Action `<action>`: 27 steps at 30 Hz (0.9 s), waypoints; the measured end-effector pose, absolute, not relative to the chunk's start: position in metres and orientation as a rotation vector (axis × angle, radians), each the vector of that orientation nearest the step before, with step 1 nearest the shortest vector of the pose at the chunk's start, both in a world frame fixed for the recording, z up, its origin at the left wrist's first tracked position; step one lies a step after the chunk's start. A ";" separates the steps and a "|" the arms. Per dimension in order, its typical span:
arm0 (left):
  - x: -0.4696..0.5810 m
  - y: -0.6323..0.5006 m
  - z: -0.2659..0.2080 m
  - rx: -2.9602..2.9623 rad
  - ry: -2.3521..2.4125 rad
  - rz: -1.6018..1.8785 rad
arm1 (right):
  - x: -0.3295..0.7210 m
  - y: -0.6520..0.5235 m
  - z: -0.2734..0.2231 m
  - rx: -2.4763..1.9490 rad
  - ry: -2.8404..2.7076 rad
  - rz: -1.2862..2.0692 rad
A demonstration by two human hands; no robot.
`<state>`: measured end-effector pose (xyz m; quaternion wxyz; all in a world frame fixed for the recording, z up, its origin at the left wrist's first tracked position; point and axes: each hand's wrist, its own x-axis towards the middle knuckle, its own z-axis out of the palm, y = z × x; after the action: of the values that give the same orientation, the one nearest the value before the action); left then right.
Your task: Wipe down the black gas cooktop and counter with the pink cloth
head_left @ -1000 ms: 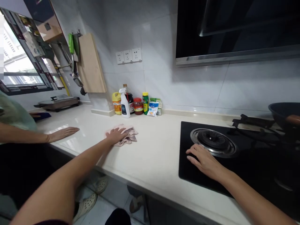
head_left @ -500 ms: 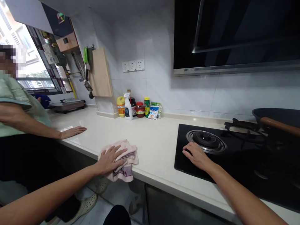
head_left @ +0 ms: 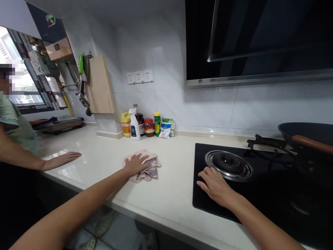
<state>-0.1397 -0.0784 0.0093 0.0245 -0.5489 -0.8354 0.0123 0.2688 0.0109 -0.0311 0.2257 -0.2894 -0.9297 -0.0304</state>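
Left hand [head_left: 135,166] is open, spread flat on top of a crumpled pink cloth [head_left: 154,163] — which lies on the white table [head_left: 174,187], left of the black stove [head_left: 270,194]. Right hand [head_left: 214,184] is over the stove's left side, fingers loosely bent, nothing in it, right by the burner [head_left: 227,161]. At the far side there's a spray bottle [head_left: 134,127] and a red-lidded jar [head_left: 149,128] (plus another person's hand [head_left: 61,161] resting on the table further left).

Head cam, close in, looks fwd & down across counter [head_left: 171,194] to wall [head_left: 208,111].
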 end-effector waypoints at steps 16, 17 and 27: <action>-0.031 0.133 -0.001 -1.926 -2.514 -0.100 | 0.271 0.009 -0.017 -0.840 -2.643 -0.157; -0.019 0.134 -0.001 -1.967 -2.485 -0.098 | 0.272 0.011 -0.016 -0.842 -2.646 -0.146; 0.027 0.016 0.004 -2.313 -2.217 -0.037 | 0.292 0.043 -0.021 -1.096 -2.539 -0.196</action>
<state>0.0270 0.0161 0.0043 -0.0313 -0.7216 -0.6916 -0.0116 0.2915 0.0425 -0.0207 0.1834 -0.3885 -0.9003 -0.0695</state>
